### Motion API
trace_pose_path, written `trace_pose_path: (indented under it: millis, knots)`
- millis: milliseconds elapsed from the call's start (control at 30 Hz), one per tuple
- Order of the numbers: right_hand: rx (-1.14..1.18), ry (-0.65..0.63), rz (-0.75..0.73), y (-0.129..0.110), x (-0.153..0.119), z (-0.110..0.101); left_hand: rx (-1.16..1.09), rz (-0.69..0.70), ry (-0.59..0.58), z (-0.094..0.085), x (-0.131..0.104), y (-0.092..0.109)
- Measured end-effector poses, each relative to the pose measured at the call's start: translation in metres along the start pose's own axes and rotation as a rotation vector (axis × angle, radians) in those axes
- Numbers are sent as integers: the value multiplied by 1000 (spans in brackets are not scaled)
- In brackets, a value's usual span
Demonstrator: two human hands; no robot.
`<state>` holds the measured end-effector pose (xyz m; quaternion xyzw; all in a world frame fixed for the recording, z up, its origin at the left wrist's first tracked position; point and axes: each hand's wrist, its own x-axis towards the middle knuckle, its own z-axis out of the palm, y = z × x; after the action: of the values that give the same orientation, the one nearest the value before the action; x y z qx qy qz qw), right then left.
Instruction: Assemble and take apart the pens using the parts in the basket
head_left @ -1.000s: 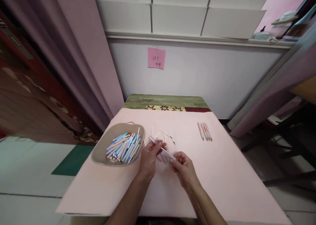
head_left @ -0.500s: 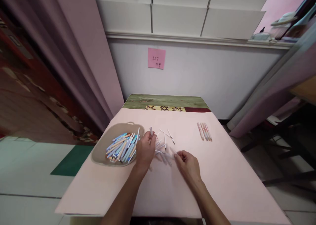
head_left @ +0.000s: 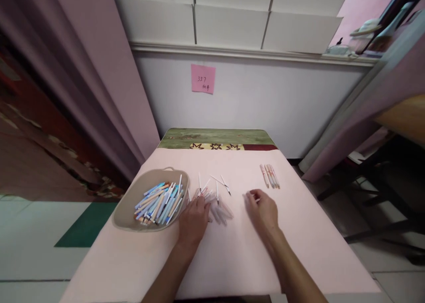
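My left hand (head_left: pixel 194 219) is low over a loose pile of clear and pinkish pen barrels (head_left: pixel 221 212), at its left side. The fingertips point down and are partly hidden. Thin white pen refills with dark tips (head_left: pixel 217 191) lie behind and among the barrels. To the right of the pile, my right hand (head_left: pixel 264 207) is closed in a pinch just above the table. Something pale and blurred shows at its fingertips, too smeared to name. Beyond it, several pens (head_left: pixel 270 176) lie side by side in a row.
A beige basket (head_left: pixel 124 207) full of blue, white and tan pens (head_left: pixel 159 203) stands on the left of the pink-covered table (head_left: pixel 232 263). A pink note (head_left: pixel 203 79) is stuck to the wall behind. Dark furniture (head_left: pixel 392 188) stands to the right.
My left hand has lowered onto the pile; the pale pen piece upright in it no longer shows. My right hand has moved right, away from the pile. The view has shifted slightly.
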<state>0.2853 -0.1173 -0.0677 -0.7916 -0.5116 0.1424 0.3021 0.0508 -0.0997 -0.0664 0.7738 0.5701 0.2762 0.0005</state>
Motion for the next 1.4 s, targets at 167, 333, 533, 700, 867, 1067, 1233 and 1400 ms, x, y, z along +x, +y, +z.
trace_pose_path:
  millis: [167,333,533,700,867,1067,1233,1400]
  knots:
    - [-383,42,184,28,64,-29,60,11,42,0,3,2]
    - [-413,0,171,27,85,-32,-78,20,75,4,-1,-5]
    - [-71,-1,91,2,41,-24,-385,-57,123,4,-6,-8]
    - [967,-407,158,-37,-36,7,-739,-250,59,-9,5,20]
    - [1244,-644,256,-57,-66,16,-1348,-682,-190,-19,14,38]
    - [1343,-898,520,-61,-66,16,-1592,-756,-233,-28,12,35]
    - [1331,-928,499,-58,-69,19,-1569,-696,-300,-29,8,30]
    - [1220,-596,275,-60,-70,23,-1557,-747,-205,-20,6,28]
